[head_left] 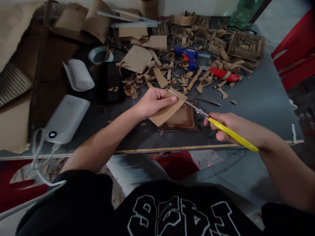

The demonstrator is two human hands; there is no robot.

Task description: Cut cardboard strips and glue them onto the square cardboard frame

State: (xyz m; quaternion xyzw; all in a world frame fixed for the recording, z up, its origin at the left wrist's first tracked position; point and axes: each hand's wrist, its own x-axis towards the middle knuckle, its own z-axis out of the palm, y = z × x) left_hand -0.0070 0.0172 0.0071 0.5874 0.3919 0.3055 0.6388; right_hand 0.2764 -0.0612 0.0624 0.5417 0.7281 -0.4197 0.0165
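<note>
Between the thumb and fingers of my left hand (157,102) is a flat piece of brown cardboard (164,114), tilted over the table. My right hand (227,126) grips a pair of scissors (231,133) with yellow handles. Their metal blades lie across the cardboard's upper right part, the tip close to my left fingers. Beneath the held piece, a square cardboard panel (189,119) with a raised corrugated border rests near the table's front edge, partly covered. A thin corrugated strip (208,102) lies just behind it.
Cardboard scraps surround a blue glue gun (189,57) and a red-handled cutter (225,74). Stacked corrugated squares (246,46) stand at the back right. A white power bank (67,119) with a cable, a paper roll (78,75) and a tape roll (99,55) sit left.
</note>
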